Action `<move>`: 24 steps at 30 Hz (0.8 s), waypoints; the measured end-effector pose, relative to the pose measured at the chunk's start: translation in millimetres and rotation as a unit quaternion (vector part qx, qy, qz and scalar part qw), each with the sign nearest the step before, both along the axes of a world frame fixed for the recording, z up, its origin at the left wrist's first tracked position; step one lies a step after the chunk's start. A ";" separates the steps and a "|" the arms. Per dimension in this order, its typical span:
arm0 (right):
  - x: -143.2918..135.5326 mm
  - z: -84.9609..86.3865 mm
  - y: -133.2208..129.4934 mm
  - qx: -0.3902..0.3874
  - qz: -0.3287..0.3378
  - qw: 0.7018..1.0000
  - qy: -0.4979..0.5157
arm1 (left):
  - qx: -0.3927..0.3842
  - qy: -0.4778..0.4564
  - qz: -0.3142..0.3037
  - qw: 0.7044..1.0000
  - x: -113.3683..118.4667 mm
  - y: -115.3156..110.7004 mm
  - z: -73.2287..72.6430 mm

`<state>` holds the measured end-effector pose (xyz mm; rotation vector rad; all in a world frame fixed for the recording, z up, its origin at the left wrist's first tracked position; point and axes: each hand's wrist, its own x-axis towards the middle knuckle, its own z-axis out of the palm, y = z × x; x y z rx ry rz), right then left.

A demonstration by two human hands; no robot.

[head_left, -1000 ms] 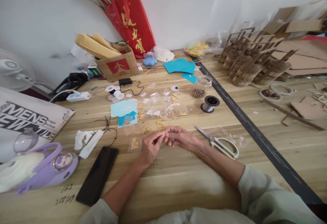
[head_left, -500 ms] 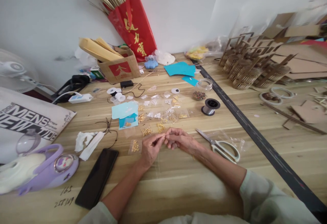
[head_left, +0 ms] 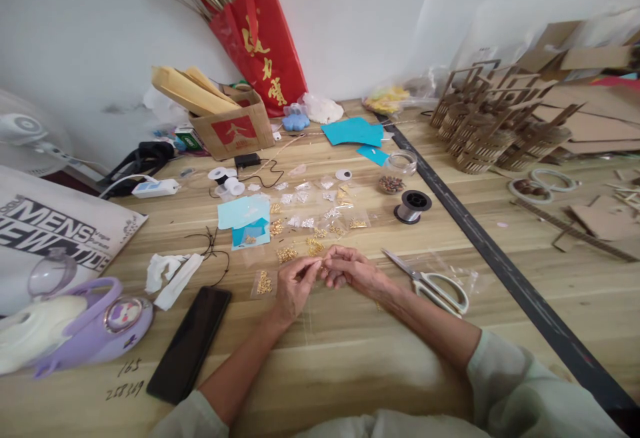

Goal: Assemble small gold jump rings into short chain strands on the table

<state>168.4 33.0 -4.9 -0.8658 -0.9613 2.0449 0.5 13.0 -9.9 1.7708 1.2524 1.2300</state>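
My left hand (head_left: 294, 286) and my right hand (head_left: 353, 271) meet over the middle of the table, thumbs and forefingers pinched together tip to tip. A tiny gold-coloured bit shows at the fingertips, too small to name. Below the left hand runs a faint pale line, perhaps a thread. Just beyond the fingers lie small heaps of gold beads (head_left: 287, 255), and a clear bag of gold beads (head_left: 264, 283) is left of my left hand. Scissors with pale handles (head_left: 434, 291) rest beside my right forearm. A spool of fine clear line (head_left: 413, 207) stands farther right.
A black phone (head_left: 190, 345) and a purple bottle (head_left: 95, 325) are at left. Blue cards (head_left: 245, 215), small bags of silver pieces (head_left: 303, 197) and a jar of brown beads (head_left: 391, 185) lie beyond. Bamboo baskets (head_left: 485, 141) crowd the back right past a dark strip (head_left: 465, 238).
The view has shifted very slightly. Both hands keep their pinch at the same spot, with only a small movement of the fingers.
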 end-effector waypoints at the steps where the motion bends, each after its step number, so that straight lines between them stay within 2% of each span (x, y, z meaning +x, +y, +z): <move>1: -0.2 0.2 -0.1 0.004 -0.001 1.000 -0.007 | 0.005 -0.002 -0.001 1.000 -0.1 0.3 0.5; 4: -0.7 0.2 -0.3 0.032 -0.001 0.999 -0.037 | 0.003 -0.024 -0.007 1.000 0.4 0.6 2.3; 11: 1.1 2.4 -1.6 0.128 0.006 0.984 -0.121 | -0.135 -0.105 -0.023 0.985 2.8 0.8 7.1; 17: 3.7 3.9 -3.3 0.190 0.019 0.967 -0.167 | -0.204 -0.132 -0.035 0.969 2.1 4.3 10.2; 24: 4.8 4.5 -5.0 0.251 0.023 0.947 -0.200 | -0.238 -0.160 -0.052 0.957 2.3 5.0 10.2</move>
